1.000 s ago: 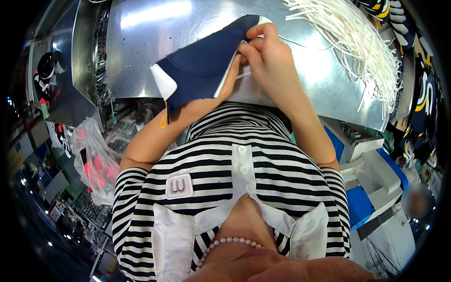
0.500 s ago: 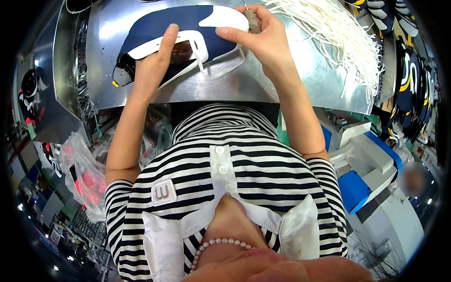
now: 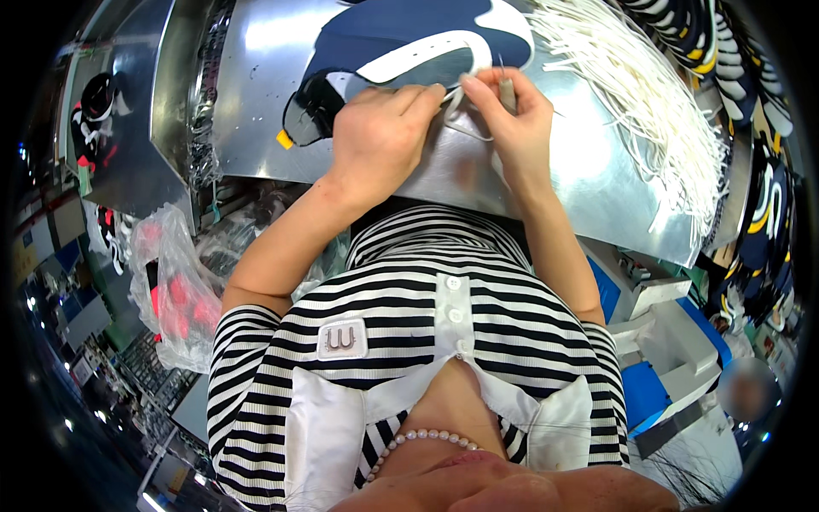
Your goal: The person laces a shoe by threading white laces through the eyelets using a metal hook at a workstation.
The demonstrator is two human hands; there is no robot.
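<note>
A navy and white shoe upper (image 3: pixel 401 38) lies on the metal tabletop, its white eyelet strip and dark opening toward me. My left hand (image 3: pixel 375 132) is closed at the near edge of the upper, fingertips pinched around a white shoelace (image 3: pixel 467 134) by the eyelets. Just right of it, my right hand (image 3: pixel 516 115) curls around a slim hook-like tool (image 3: pixel 508 96) with a pale handle and thin metal tip. Its thumb and forefinger come close to the lace, which hangs in a loop between both hands. My left fingers hide part of the upper's opening.
A large heap of white laces (image 3: pixel 648 111) covers the right side of the metal table (image 3: pixel 264 94). More shoe uppers (image 3: pixel 759 205) hang or stack at the far right. Clear plastic bags (image 3: pixel 175 290) sit below on the left, and a white and blue machine (image 3: pixel 665 358) below on the right.
My left hand has left the inside of the upper and closed at its near edge beside the lace. My right hand has come off the toe to the lace. The view has shifted.
</note>
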